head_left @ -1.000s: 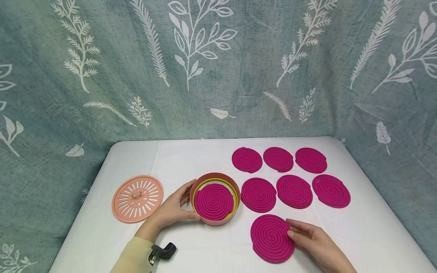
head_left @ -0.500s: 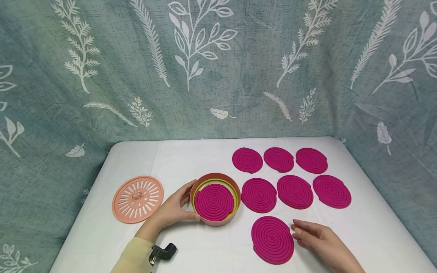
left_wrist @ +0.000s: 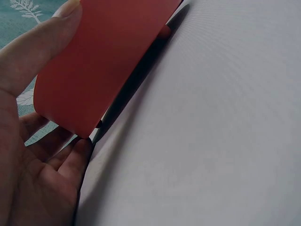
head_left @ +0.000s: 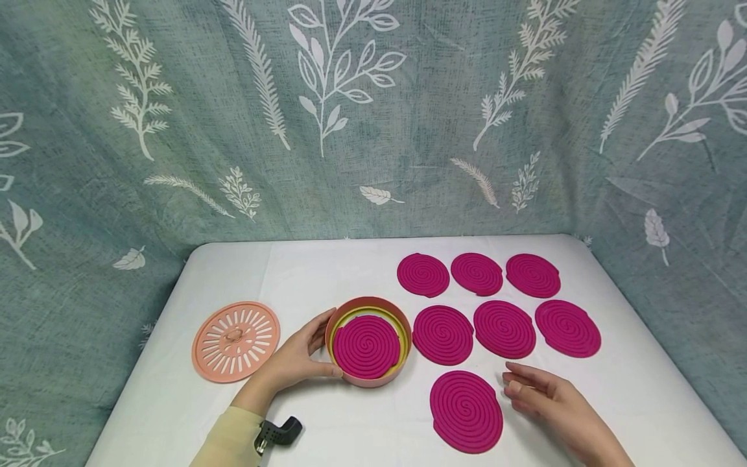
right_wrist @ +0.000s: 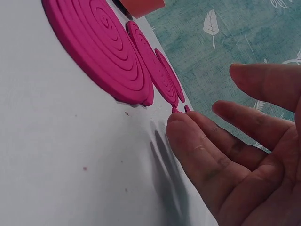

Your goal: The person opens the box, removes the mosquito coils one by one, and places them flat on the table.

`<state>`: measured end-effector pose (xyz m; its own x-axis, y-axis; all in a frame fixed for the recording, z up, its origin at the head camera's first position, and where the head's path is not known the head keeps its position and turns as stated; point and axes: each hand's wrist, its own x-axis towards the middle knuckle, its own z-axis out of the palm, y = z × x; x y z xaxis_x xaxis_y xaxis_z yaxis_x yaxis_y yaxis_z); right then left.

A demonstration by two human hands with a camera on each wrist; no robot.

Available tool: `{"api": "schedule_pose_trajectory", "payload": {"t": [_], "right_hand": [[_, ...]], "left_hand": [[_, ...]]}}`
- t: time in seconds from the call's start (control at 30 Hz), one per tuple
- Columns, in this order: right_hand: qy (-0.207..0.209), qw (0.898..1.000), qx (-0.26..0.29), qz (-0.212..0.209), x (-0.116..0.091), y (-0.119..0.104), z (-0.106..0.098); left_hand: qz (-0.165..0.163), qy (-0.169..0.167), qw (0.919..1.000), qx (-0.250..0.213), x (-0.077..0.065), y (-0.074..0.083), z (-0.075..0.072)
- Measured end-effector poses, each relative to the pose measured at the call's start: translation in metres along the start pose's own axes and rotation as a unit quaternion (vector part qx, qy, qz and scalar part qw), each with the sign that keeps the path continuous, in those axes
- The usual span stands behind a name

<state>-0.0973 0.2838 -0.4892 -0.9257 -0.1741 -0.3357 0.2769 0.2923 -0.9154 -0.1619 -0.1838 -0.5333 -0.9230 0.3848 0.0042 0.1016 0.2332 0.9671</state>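
Note:
My left hand (head_left: 297,357) holds a round coral container (head_left: 373,383) by its left side, the thumb at the front and the fingers round the back. In the left wrist view its smooth outer wall (left_wrist: 99,61) shows between thumb and fingers. Inside the yellow-lined container lies a magenta spiral coaster (head_left: 366,347). My right hand (head_left: 554,405) hovers over the white table, fingers loosely bent and holding nothing. Just left of its fingertips, apart from them, a single spiral coaster (head_left: 466,412) lies flat; the right wrist view shows that same coaster (right_wrist: 101,47) near the hand.
Two rows of magenta spiral coasters lie behind the right hand, with the nearer row's left coaster (head_left: 443,335) close beside the container. A coral slotted lid (head_left: 236,342) with a small knob lies at the left. A patterned green curtain (head_left: 373,130) hangs around the white table (head_left: 350,434).
My right hand has let go of the front coaster's right edge and moved away to the right. The coaster now lies flat on the table. The left hand and container have stayed put.

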Motion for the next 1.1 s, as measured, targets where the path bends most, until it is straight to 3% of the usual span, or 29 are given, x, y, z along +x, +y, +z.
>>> {"api": "schedule_pose_trajectory", "payload": {"t": [0.43,0.73,1.1], "right_hand": [[-0.003,1.0,0.015,-0.013,0.004,0.0,-0.001],[0.012,0.999,-0.006,-0.05,0.007,-0.008,-0.003],[-0.011,0.991,-0.048,-0.126,0.023,-0.036,-0.005]], "left_hand": [[-0.007,0.006,0.9999,0.012,0.001,-0.001,0.0],[0.003,0.006,1.0,0.0,-0.006,0.022,0.003],[-0.005,0.005,1.0,0.006,0.001,-0.001,0.001]]}}
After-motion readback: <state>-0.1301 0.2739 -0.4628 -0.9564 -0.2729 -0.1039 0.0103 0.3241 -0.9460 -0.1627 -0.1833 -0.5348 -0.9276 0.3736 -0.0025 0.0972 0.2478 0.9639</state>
